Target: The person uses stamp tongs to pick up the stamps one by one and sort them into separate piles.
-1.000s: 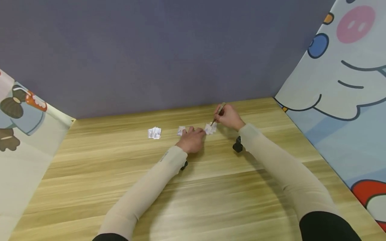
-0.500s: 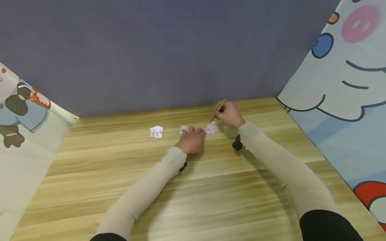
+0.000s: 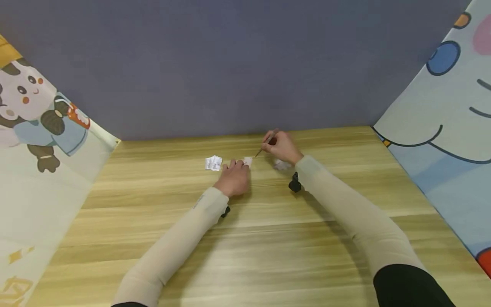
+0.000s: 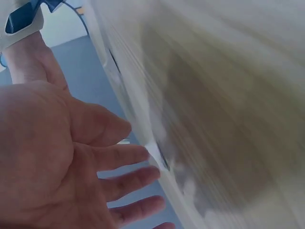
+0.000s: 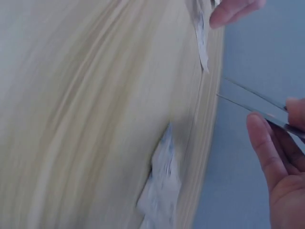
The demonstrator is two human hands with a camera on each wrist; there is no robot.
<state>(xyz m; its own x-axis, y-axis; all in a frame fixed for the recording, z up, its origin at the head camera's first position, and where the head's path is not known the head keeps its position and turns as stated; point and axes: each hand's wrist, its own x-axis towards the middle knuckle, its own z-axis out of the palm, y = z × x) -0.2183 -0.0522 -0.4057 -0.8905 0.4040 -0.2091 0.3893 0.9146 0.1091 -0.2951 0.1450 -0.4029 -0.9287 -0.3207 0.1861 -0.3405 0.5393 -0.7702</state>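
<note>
My left hand [image 3: 234, 177] rests low over the table, between the left and middle groups of small white printed paper slips. In the left wrist view its fingers [image 4: 124, 183] reach out nearly straight. Right at its fingertips is the middle slip [image 3: 248, 161], partly covered by the hand. My right hand [image 3: 281, 147] pinches a pair of thin metal tweezers [image 5: 243, 106] between thumb and fingers. The tweezers' prongs are spread, with nothing between them, and their tips point down just right of the middle slip. Under the right forearm side lies another pile of slips [image 3: 281, 164].
A fanned pile of slips [image 3: 213, 163] lies to the left on the wood-grain table [image 3: 238, 251]. Behind the table's far edge rises a grey wall [image 3: 230, 68]. Cartoon-printed panels [image 3: 452, 119] stand at both sides.
The view has turned left. My right hand with the tweezers has left the right-hand pile and moved left to the middle slip. My left hand has also slid left, past that slip.
</note>
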